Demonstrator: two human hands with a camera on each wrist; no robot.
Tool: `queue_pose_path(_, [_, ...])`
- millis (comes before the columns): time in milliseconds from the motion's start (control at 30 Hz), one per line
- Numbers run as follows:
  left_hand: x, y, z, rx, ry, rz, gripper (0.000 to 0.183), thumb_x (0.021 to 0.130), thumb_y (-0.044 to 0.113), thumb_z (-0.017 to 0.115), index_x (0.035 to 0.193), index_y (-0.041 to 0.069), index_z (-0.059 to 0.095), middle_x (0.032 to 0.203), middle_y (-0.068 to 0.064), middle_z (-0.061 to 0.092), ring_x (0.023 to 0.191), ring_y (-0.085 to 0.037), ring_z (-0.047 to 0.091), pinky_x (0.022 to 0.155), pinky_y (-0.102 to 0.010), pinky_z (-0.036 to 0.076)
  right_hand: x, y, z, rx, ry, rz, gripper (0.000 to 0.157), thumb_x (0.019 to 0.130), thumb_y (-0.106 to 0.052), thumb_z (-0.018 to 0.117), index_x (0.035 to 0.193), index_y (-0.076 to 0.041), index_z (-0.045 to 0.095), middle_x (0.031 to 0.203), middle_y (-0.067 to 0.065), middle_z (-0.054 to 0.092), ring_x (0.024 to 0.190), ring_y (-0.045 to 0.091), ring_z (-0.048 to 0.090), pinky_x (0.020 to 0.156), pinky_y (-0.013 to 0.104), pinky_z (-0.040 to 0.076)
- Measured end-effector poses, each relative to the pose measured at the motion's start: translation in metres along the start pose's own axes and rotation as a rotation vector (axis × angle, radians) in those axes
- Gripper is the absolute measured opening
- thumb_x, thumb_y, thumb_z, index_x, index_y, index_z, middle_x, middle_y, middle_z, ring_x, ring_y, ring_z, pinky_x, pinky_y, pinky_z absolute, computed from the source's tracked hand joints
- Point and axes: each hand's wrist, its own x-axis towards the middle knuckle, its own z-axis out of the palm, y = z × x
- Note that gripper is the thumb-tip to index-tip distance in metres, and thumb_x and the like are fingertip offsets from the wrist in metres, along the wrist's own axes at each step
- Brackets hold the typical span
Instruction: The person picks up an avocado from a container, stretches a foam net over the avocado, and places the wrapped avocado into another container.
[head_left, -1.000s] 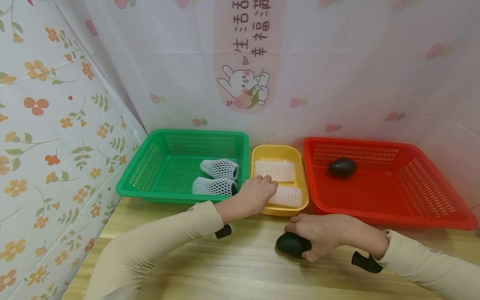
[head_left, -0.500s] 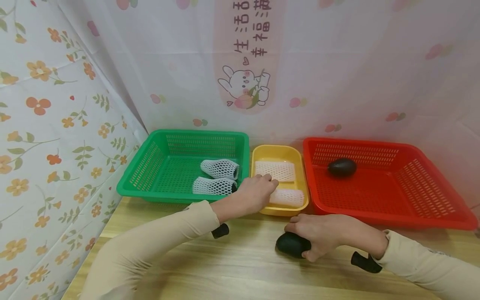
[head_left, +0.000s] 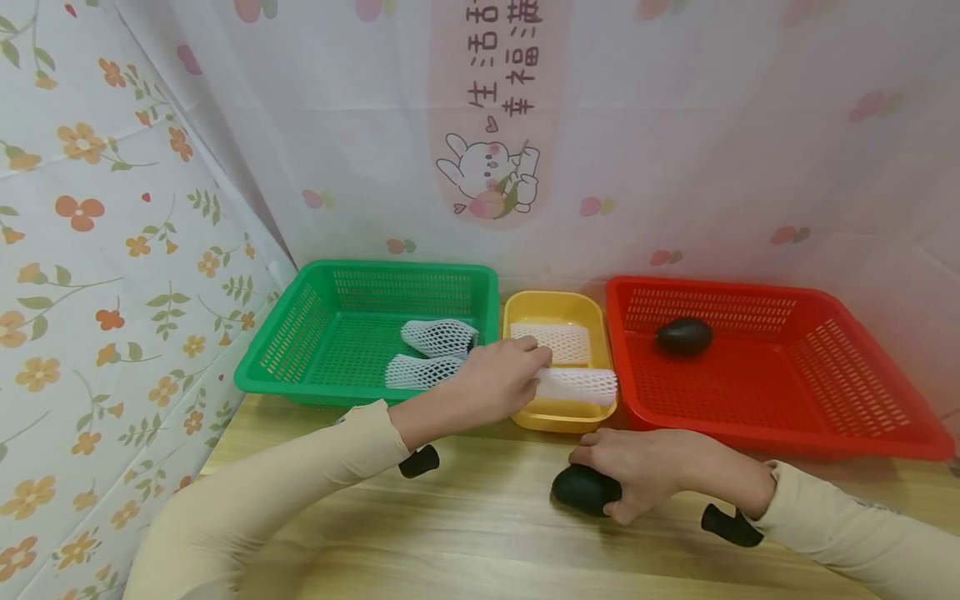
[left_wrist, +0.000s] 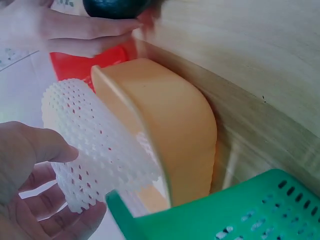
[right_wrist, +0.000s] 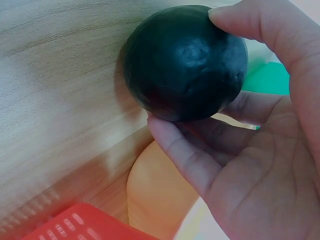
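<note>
While the left hand point(head_left: 504, 379) holds a white foam net sleeve point(head_left: 576, 386) over the yellow tray point(head_left: 557, 422), the right hand point(head_left: 637, 464) grips a dark avocado point(head_left: 587, 489) on the bench point(head_left: 450, 542), just in front of that tray. What matters most is how these two lie to each other: the avocado sits nearer the person than the sleeve and almost level with it from side to side, with the tray's front wall between. The right hand is at the fruit; the left is farther back, at the sleeve's left end. From the left fingers point(left_wrist: 92, 217), thumb and fingertips pinching the mesh, the sleeve reaches out to the right, its long axis running across the tray and its free end by the right-hand rim. Around the avocado's right part, the right fingers point(right_wrist: 187, 157) and thumb are closed. Its bare, rounded end points left and its long axis runs roughly left to right, near parallel to the sleeve; I cannot tell which end bears the stem. Another net sleeve point(head_left: 551, 340) lies flat in the tray, behind the held one.
</note>
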Motion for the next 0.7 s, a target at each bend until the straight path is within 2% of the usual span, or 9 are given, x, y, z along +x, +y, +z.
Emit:
queue_pose_path(300, [-0.018,-0.006,-0.017,-0.017,0.055,0.037,0.017,0.099,0.018,0.066,0.115,0.015,0.065,0.102,0.001,0.061,0.085,-0.016,0.058,0.066,-0.026,0.050,0.002,0.002,0.000,0.008,-0.007,0.005,0.056,0.077,-0.027,0.086,0.124,-0.008,0.062,0.108,-0.005,0.057,0.095,0.009,0.052,0.084,0.030,0.048])
queue_pose_path(500, [-0.024,-0.010,-0.025,-0.032,0.073,0.040,0.017,0.098,0.017,0.067,0.115,0.014,0.066,0.103,0.001,0.062,0.084,-0.015,0.058,0.068,-0.026,0.051,0.002,0.002,0.000,0.020,-0.006,0.005,0.055,0.078,-0.027,0.085,0.124,-0.008,0.063,0.107,-0.007,0.057,0.094,0.008,0.051,0.083,0.029,0.048])
queue_pose_path(700, [-0.030,-0.011,-0.035,-0.047,0.120,0.055,0.017,0.098,0.018,0.068,0.114,0.014,0.067,0.106,0.001,0.064,0.084,-0.014,0.059,0.067,-0.025,0.051,0.003,0.002,0.000,0.028,-0.002,-0.013,0.054,0.078,-0.027,0.085,0.123,-0.008,0.063,0.106,-0.008,0.056,0.094,0.008,0.051,0.083,0.029,0.048])
